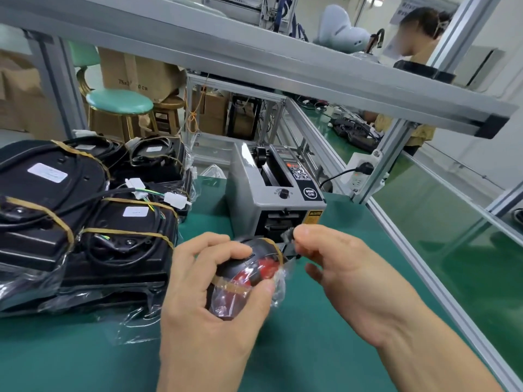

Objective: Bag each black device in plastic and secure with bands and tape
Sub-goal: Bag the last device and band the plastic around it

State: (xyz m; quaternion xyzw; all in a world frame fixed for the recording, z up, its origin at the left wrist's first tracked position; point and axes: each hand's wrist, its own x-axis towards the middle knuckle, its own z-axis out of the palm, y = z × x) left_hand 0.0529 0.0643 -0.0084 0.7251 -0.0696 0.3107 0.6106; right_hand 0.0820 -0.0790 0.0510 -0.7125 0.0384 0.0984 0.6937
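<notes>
Holding: the left hand (pixel 209 295) is wrapped around a small round black-and-red device in a clear plastic bag (pixel 246 275), fingers over its top and thumb under its near side, above the green table mat (pixel 325 349).
Bands on it: tan rubber bands (pixel 278 251) cross the bagged device; one runs over its far end, another across its near side.
Right hand: the right hand (pixel 345 275) pinches a small dark piece (pixel 288 236) at the device's far end between thumb and forefinger; what that piece is cannot be told.
Hands together: they meet at the device, close together, in the middle of the mat's near part.
Bagged pile: at the left lie several larger black devices with cables (pixel 85 210), wrapped in clear plastic and crossed by tan bands, white labels on top, stacked and touching one another.
Connectors: white plugs on coloured wires (pixel 172 198) lie on the pile's right side.
Behind the hands: a grey tape dispenser machine (pixel 271 190) stands just beyond the held device, its front slot facing the hands.
Frame: grey aluminium rails (pixel 254 60) cross overhead and along the right edge.
Beyond: a green-topped stool (pixel 119 103) and cardboard boxes (pixel 135 72) stand past the bench.
</notes>
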